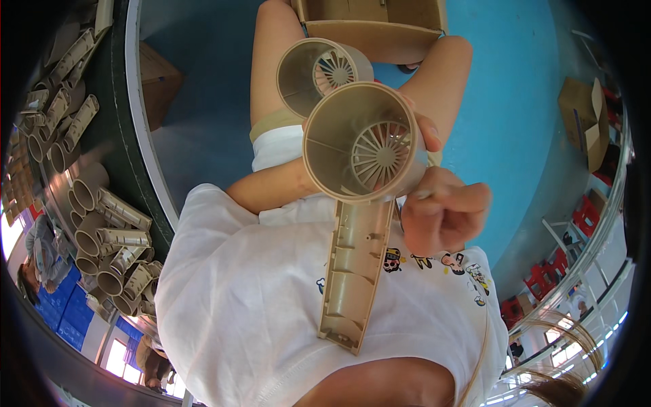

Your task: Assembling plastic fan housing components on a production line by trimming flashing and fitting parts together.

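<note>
Blue floor (519, 102) spread beneath the seated person, with red stools (540, 279) and an open-flapped carton (582, 125) off to the right. Along the left ran a dark worktop (116, 129) with a pale edge, and on it lay heaps of beige parts (127, 237), each a short cylinder with a long handle, tumbled at various angles. Another cardboard box (369, 35) stood ahead, near the knees.

One beige plastic piece (361, 224) was held up in front of the person's white shirt (251, 305), its round mouth facing the camera, a spoked grille at the bottom and its ribbed, trough-like handle pointing back toward the chest. The left hand (428, 132) had its grip around the cylinder from behind, mostly hidden, fingertips showing at the right side. Just beyond was a second beige cylinder (296, 78), partly covered by the first.

Close beside the held piece, the right hand (447, 210) was curled, thumb and fingertips drawn near each other; whether its grip held anything could not be told.
</note>
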A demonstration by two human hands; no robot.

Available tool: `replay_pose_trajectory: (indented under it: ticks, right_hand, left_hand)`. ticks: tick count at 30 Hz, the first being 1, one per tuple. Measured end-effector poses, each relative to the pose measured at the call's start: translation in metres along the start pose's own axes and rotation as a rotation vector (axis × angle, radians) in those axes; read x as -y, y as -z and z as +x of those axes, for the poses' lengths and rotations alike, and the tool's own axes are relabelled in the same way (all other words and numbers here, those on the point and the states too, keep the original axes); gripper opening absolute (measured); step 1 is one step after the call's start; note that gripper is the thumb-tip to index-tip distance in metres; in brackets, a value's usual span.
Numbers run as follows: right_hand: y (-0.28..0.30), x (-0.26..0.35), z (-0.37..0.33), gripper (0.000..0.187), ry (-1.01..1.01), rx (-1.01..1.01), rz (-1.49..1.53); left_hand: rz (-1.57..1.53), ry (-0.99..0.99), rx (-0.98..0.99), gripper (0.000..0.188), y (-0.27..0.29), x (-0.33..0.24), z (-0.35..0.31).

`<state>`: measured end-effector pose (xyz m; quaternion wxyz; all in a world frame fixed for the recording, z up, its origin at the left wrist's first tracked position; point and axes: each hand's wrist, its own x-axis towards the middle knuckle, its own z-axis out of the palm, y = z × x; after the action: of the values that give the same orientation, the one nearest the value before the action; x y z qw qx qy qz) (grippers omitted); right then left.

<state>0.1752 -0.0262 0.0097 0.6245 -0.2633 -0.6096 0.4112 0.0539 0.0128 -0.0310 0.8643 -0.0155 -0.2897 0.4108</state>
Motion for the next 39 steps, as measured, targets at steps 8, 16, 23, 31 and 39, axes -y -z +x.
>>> replay_pose_trajectory:
  ticks: [8,16,23,31,39]
  right_hand:
    - [0.003,-0.001,0.005,0.028,-0.25,-0.251,0.297]
    - [-0.002,0.007,0.034,0.031,-0.435,-0.133,0.005]
    - [0.002,0.0,0.024,0.019,-0.305,-0.075,0.114]
    - [0.002,0.001,0.012,0.01,-0.178,-0.116,-0.035]
    - [0.004,0.002,0.007,0.01,-0.183,-0.111,-0.074]
  left_hand:
    - [-0.008,-0.037,-0.008,0.048,0.002,0.004,0.0]
    - [0.408,-0.119,-0.187,0.051,0.008,0.0,0.0]
    - [0.246,-0.064,-0.185,0.051,0.002,0.0,-0.002]
    - [0.418,-0.054,-0.146,0.064,0.0,-0.002,0.001]
    - [0.261,-0.08,-0.182,0.06,0.0,0.003,0.001]
